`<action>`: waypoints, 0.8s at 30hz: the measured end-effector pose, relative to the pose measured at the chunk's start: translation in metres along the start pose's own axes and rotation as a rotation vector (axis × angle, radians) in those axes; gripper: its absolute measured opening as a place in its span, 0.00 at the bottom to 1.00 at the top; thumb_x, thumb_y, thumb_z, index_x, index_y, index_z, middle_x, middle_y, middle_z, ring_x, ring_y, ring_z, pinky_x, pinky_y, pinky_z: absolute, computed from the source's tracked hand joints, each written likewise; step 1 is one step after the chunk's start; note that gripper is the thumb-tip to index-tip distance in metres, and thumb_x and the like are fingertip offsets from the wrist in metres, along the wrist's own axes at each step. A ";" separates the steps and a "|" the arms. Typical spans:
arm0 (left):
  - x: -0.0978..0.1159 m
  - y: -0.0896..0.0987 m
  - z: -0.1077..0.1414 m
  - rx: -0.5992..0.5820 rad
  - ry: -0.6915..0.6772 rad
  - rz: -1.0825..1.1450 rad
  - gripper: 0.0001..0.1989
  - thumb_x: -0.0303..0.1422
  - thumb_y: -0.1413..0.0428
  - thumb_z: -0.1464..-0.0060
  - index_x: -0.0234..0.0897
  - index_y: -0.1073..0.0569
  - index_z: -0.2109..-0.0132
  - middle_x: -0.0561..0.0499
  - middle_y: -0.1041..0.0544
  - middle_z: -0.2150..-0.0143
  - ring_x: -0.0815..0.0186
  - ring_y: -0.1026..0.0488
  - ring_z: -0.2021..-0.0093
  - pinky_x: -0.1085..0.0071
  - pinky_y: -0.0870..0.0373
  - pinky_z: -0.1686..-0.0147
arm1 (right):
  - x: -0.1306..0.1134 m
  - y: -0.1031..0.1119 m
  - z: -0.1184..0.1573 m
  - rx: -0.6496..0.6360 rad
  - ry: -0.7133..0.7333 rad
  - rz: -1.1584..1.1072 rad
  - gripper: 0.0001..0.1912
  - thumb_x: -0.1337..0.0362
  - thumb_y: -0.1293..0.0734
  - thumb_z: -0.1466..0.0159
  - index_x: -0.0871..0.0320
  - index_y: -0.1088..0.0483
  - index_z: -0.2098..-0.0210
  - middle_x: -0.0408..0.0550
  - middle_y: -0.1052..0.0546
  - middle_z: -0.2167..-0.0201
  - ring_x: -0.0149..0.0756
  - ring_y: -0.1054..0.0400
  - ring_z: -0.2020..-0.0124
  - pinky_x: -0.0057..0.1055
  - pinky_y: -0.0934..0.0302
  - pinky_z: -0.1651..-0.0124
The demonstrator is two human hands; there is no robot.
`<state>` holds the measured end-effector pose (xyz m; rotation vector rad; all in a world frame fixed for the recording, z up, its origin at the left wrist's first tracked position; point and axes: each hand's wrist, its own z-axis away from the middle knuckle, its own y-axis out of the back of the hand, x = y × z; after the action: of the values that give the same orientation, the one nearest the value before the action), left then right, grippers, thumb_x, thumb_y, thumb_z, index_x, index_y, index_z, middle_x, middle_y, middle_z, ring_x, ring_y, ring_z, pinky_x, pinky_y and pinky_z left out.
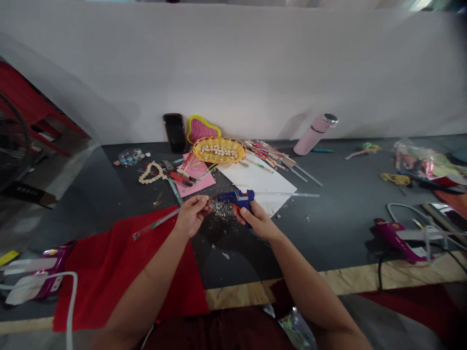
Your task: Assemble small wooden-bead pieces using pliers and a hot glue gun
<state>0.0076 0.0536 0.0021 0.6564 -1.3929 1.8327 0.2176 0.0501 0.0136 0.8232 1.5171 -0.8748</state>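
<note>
My right hand (255,220) is wrapped round the handle of a blue glue gun (228,197), whose nozzle points left. From the gun's back a long clear glue stick (288,194) sticks out. My left hand (192,214) is closed in a pinch right at the nozzle tip, on a small pale piece too tiny to name. Crumbs and scraps lie on the dark table below the gun. Beyond the hands stands a yellow woven basket (199,156) of small pale pieces. To its left lies a heart-shaped ring (151,173) of similar pieces.
Behind are a phone (175,132), a pink bottle (313,136), a white sheet (266,183) and several sticks (268,154). Red-handled pliers (180,178) lie on pink paper (206,181). Red cloth (127,262) covers the front left. Purple power strips (401,241) with cables sit at both sides.
</note>
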 end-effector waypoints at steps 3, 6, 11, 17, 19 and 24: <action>0.000 0.000 0.000 -0.004 -0.002 0.001 0.09 0.32 0.35 0.60 0.32 0.26 0.70 0.52 0.27 0.75 0.75 0.33 0.75 0.75 0.31 0.69 | -0.002 0.000 0.000 -0.008 0.005 0.008 0.16 0.49 0.40 0.37 0.56 0.40 0.62 0.44 0.35 0.70 0.27 0.46 0.77 0.27 0.48 0.73; 0.000 0.000 0.000 -0.010 -0.003 -0.001 0.09 0.32 0.36 0.59 0.32 0.26 0.70 0.52 0.27 0.74 0.75 0.33 0.75 0.75 0.31 0.70 | -0.002 0.000 0.000 -0.012 0.012 0.015 0.15 0.50 0.41 0.37 0.57 0.40 0.62 0.44 0.35 0.70 0.26 0.45 0.77 0.27 0.48 0.73; 0.000 0.000 0.000 -0.008 -0.002 -0.007 0.08 0.32 0.36 0.59 0.32 0.26 0.71 0.53 0.28 0.75 0.75 0.33 0.76 0.75 0.31 0.69 | 0.002 0.001 0.001 0.000 0.015 0.014 0.15 0.51 0.41 0.36 0.56 0.40 0.61 0.44 0.34 0.69 0.25 0.45 0.77 0.26 0.47 0.73; -0.001 0.001 0.000 -0.025 0.004 -0.007 0.09 0.32 0.35 0.60 0.32 0.26 0.71 0.52 0.28 0.74 0.75 0.33 0.75 0.75 0.30 0.69 | 0.007 0.004 0.001 0.029 0.013 0.013 0.15 0.50 0.40 0.37 0.56 0.39 0.61 0.45 0.32 0.67 0.26 0.44 0.77 0.27 0.46 0.73; -0.001 0.001 0.000 -0.027 0.008 -0.013 0.09 0.32 0.35 0.59 0.32 0.26 0.72 0.52 0.27 0.75 0.75 0.33 0.75 0.75 0.30 0.68 | 0.008 0.003 0.001 0.034 0.013 0.012 0.15 0.50 0.40 0.37 0.56 0.39 0.61 0.45 0.32 0.67 0.26 0.44 0.77 0.27 0.45 0.73; -0.001 -0.001 0.001 -0.024 0.013 -0.037 0.09 0.32 0.36 0.59 0.32 0.26 0.71 0.52 0.27 0.75 0.75 0.33 0.75 0.74 0.30 0.68 | 0.008 0.004 0.001 0.044 -0.006 -0.020 0.15 0.51 0.39 0.38 0.55 0.38 0.59 0.46 0.30 0.64 0.27 0.43 0.76 0.28 0.44 0.72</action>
<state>0.0087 0.0524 0.0024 0.6518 -1.3836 1.7856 0.2202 0.0513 0.0048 0.8375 1.5079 -0.9276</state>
